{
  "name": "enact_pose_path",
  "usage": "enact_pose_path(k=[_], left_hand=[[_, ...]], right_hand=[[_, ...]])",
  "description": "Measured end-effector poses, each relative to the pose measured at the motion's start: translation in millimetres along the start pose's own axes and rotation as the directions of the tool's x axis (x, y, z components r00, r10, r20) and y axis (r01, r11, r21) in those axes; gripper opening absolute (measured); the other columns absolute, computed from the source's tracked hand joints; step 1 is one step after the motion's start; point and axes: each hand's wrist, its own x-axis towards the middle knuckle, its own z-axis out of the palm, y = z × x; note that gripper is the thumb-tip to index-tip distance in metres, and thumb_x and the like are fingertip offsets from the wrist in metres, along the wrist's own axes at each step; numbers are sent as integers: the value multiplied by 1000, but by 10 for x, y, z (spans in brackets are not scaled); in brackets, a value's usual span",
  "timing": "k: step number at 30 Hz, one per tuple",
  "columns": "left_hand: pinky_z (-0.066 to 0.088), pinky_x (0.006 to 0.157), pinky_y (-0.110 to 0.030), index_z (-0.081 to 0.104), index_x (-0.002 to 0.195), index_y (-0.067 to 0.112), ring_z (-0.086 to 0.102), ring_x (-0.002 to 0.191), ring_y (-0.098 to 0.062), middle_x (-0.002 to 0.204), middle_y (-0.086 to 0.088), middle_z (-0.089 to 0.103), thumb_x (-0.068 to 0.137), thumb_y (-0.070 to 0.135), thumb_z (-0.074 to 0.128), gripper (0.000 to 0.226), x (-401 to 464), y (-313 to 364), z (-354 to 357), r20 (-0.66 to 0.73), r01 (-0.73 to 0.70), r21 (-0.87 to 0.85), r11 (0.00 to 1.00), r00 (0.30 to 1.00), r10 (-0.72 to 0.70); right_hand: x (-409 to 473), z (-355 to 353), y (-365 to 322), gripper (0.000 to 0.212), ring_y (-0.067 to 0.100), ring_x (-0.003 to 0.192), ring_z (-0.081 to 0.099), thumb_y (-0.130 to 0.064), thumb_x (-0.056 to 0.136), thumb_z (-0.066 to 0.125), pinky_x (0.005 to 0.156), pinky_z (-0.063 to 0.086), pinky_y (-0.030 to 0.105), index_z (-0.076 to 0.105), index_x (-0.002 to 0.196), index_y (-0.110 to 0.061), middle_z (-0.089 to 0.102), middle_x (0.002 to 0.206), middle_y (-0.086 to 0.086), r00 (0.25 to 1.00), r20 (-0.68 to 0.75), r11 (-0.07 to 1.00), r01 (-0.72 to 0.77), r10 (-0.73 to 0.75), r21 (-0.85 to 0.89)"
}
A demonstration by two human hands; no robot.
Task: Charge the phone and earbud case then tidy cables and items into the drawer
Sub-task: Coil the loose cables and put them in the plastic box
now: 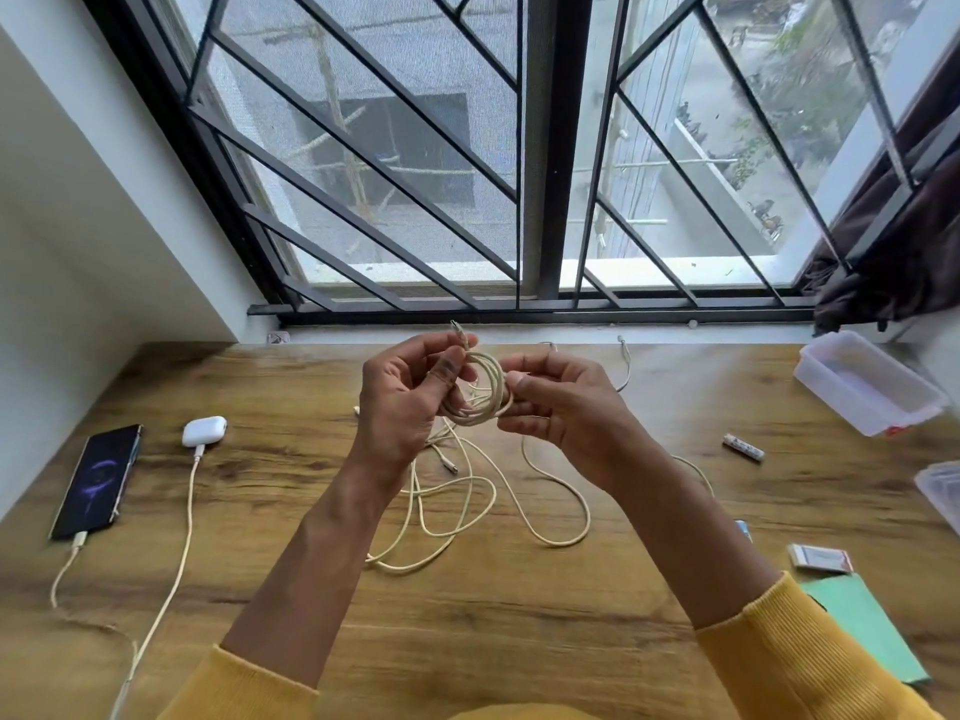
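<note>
Above the wooden desk [493,605] I hold a cream cable wound into a small coil [483,392]. My left hand [410,402] grips the coil's left side, with one plug end sticking up past the fingers. My right hand [561,407] pinches the coil's right side. More loose cream cable [467,511] trails down and lies tangled on the desk below. At the left, a dark phone [98,480] lies with a cable plugged into its near end. A white earbud case [204,431] beside it also has a cable plugged in.
A clear plastic box [867,381] stands at the back right, and another clear container's edge [940,485] shows at the right. A battery [744,448], a small carton [821,557] and a green card [867,626] lie at the right. A barred window runs behind the desk.
</note>
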Motion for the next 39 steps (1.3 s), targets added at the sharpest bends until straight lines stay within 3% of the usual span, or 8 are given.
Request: enact_pose_path(k=[8, 13, 16, 21, 28, 31, 34, 39], left_hand=[[57, 59, -26, 75, 118, 2, 59, 59, -13, 85, -13, 75, 99, 5, 68, 20, 50, -13, 23, -18, 25, -38, 999, 1000, -26], [58, 61, -26, 76, 117, 2, 60, 57, -12, 81, -7, 76, 98, 6, 70, 20, 42, -33, 24, -5, 43, -31, 999, 999, -43], [56, 58, -24, 77, 115, 3, 60, 54, -11, 74, -1, 74, 97, 7, 72, 19, 44, -36, 37, -19, 41, 2, 999, 999, -40], [55, 56, -27, 80, 111, 5, 62, 56, -12, 81, -2, 79, 96, 7, 76, 16, 59, -61, 22, -83, 11, 131, 991, 997, 0], [64, 65, -42, 83, 106, 20, 74, 62, -22, 87, 2, 83, 92, 18, 83, 14, 35, -112, 25, -91, -30, 326, 945, 994, 63], [64, 64, -37, 85, 105, 24, 77, 67, -12, 87, 9, 82, 92, 19, 84, 15, 2, -91, 43, -110, -77, 459, 885, 984, 142], [63, 68, -30, 85, 106, 26, 74, 73, 0, 87, 13, 81, 93, 17, 81, 16, -52, -66, 86, -81, -133, 578, 805, 972, 219], [62, 72, -27, 84, 107, 28, 75, 80, -1, 89, 13, 81, 92, 21, 81, 17, -82, -58, 162, -129, -117, 660, 742, 955, 266]], right_hand=[[-11, -9, -56, 14, 23, 74, 67, 5, 100, 60, 67, 58, 36, 72, 103, -1, 71, 81, 13, 1000, 25, 973, 20, -14, -229], [-13, 10, -63, 21, 14, 72, 58, 5, 98, 63, 58, 46, 28, 75, 94, -12, 67, 79, 6, 997, 41, 975, 71, -64, -211], [-22, 19, -71, 17, 16, 72, 59, 8, 98, 61, 58, 50, 27, 73, 100, -4, 66, 83, 11, 996, 63, 987, 78, -70, -143], [-12, 7, -90, 22, 30, 78, 66, 2, 104, 55, 68, 63, 35, 60, 123, 11, 67, 98, 26, 998, 54, 999, 20, -17, -40], [-50, 25, -126, 22, 40, 86, 66, 4, 102, 56, 73, 65, 38, 61, 123, 11, 69, 96, 29, 995, 94, 992, 39, -28, -121], [-62, 52, -133, 25, 41, 90, 68, -2, 104, 56, 79, 63, 44, 61, 125, 10, 70, 99, 29, 992, 124, 996, 22, -11, -91], [-49, 78, -123, 31, 38, 90, 70, 2, 95, 71, 85, 62, 50, 61, 124, 5, 69, 103, 36, 992, 114, 985, 63, -46, -158], [-8, 180, -21, 40, 29, 77, 69, 12, 82, 80, 80, 62, 49, 65, 113, -8, 71, 92, 34, 993, -11, 947, 107, -115, -302]])
